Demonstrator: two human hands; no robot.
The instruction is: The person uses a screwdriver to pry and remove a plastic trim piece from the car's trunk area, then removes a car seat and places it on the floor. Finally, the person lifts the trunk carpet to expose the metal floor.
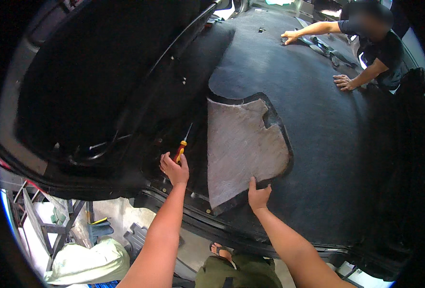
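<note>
My left hand (175, 169) is closed round the red and yellow handle of a screwdriver (181, 148), whose thin shaft points up and away over the dark floor at the left. At the near edge of a black carpet (313, 144), a corner is folded back, and its pale fibrous underside (243, 144) faces up. My right hand (259, 196) grips the near edge of that folded flap, thumb on the pale side; the other fingers are partly hidden.
A co-worker (380, 53) leans in at the far right, both hands on the carpet near some grey straps (325, 50). Dark trim (102, 86) rises along the left. The vehicle's sill (212, 225) runs in front of me. A pale green bag (90, 261) lies at the lower left.
</note>
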